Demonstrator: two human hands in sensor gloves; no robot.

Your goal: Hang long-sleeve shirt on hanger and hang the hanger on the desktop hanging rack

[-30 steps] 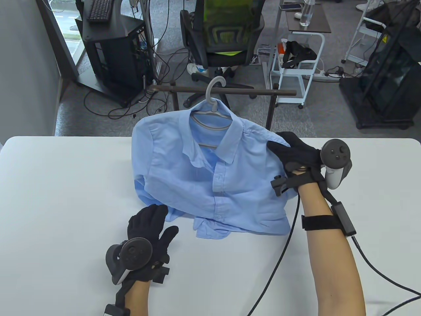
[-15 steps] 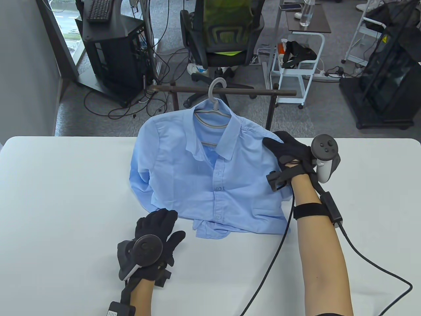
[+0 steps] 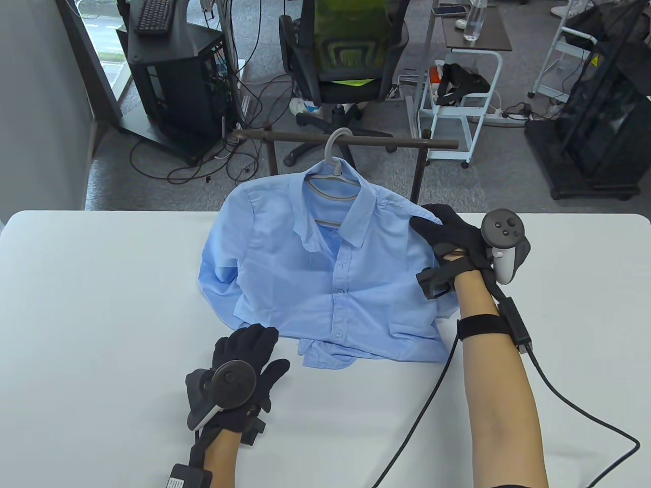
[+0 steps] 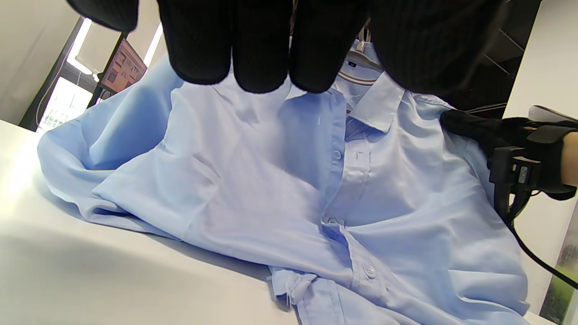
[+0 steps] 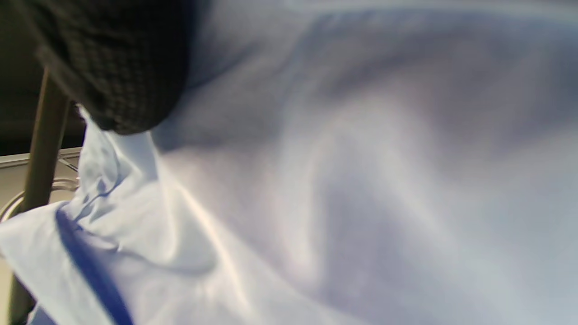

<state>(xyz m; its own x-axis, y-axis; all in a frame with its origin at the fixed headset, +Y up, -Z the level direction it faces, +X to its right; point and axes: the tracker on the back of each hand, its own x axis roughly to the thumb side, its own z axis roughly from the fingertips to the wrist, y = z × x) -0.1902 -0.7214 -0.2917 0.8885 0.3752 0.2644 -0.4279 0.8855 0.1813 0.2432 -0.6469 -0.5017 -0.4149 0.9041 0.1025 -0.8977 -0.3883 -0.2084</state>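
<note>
A light blue long-sleeve shirt [image 3: 325,264] is dressed on a grey hanger [image 3: 333,175]; its lower half lies bunched on the white table [image 3: 101,305]. The hanger's hook rises in front of the dark rack bar [image 3: 396,142]; whether it rests on the bar I cannot tell. My right hand [image 3: 432,223] grips the shirt's shoulder on the right side, and in the right wrist view a gloved finger [image 5: 122,67] presses into the cloth [image 5: 361,180]. My left hand [image 3: 257,339] lies at the hem's left corner with relaxed fingers [image 4: 259,54] holding nothing, just short of the shirt [image 4: 271,180].
The rack's posts [image 3: 417,173] stand at the table's far edge. A black cable [image 3: 432,396] runs from my right wrist across the table. Beyond are an office chair [image 3: 346,51], a white cart [image 3: 457,101] and a computer stand [image 3: 173,76].
The shirt and hanger have shifted right and a little toward the rack bar with my right hand. My left hand has moved right and up to the hem.
</note>
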